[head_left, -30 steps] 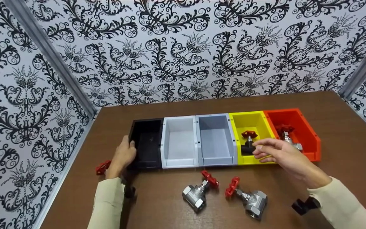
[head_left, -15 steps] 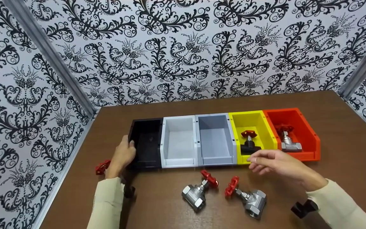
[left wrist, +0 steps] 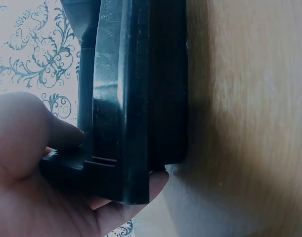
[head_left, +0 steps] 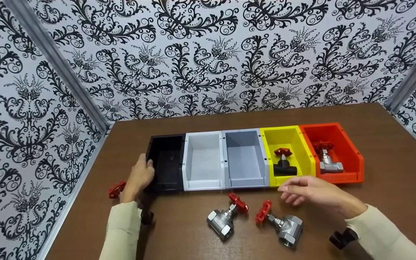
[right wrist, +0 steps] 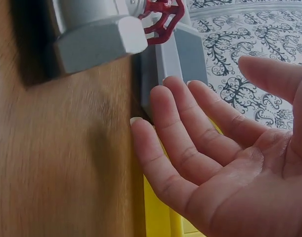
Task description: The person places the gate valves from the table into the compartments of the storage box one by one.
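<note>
A person's left hand (head_left: 142, 176) clamps its grip on the side of a black bin (head_left: 170, 162), at the left end of a five-bin row on a brown bench (head_left: 179, 231). The right hand (head_left: 314, 191), its grip apart, hovers just in front of the yellow bin (head_left: 291, 139), where a black valve (head_left: 284, 169) sits. Two silver valves (head_left: 223, 222) with red wheels lie near the row; another (head_left: 330, 167) rests in the red bin (head_left: 350, 157).

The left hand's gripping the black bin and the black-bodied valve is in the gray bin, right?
Wrong bin: the head view shows the black-bodied valve in the yellow bin, not gray. The left hand does grip the black bin.
</note>
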Action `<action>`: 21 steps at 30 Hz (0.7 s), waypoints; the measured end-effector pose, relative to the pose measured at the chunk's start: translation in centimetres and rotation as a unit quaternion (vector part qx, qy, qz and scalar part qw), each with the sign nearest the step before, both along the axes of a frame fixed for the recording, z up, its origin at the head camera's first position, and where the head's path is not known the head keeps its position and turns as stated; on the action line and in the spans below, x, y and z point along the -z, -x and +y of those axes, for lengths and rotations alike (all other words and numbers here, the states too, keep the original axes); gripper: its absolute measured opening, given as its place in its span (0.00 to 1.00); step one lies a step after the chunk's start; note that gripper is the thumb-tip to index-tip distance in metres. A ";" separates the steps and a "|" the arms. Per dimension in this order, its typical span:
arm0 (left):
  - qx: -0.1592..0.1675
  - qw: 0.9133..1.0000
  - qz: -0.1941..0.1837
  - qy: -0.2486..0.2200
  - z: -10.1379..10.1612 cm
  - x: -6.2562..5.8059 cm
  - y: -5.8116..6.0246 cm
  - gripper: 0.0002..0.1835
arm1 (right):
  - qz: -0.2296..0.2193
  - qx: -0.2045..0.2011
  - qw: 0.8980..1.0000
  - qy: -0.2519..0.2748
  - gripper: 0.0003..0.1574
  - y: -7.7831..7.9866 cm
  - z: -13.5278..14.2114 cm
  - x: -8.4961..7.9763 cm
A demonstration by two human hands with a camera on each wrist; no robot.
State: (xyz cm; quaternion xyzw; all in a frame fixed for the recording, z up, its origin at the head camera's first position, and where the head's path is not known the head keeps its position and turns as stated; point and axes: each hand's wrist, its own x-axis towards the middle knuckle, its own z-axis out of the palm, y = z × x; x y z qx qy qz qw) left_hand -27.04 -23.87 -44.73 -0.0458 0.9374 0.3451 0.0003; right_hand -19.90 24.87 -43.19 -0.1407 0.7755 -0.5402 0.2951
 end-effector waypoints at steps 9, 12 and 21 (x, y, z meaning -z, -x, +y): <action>0.000 1.000 0.013 0.000 0.0 0.1 0.0 0.21 | -0.008 -0.043 0.999 -0.018 0.23 0.0 -0.1 1.0; 0.002 1.000 0.008 0.001 0.0 0.1 0.0 0.23 | -0.011 -0.049 0.998 -0.023 0.22 0.1 -0.2 1.3; -0.005 1.000 0.017 -0.001 0.1 0.2 0.1 0.21 | -0.018 -0.091 0.995 -0.044 0.19 0.2 -0.6 1.5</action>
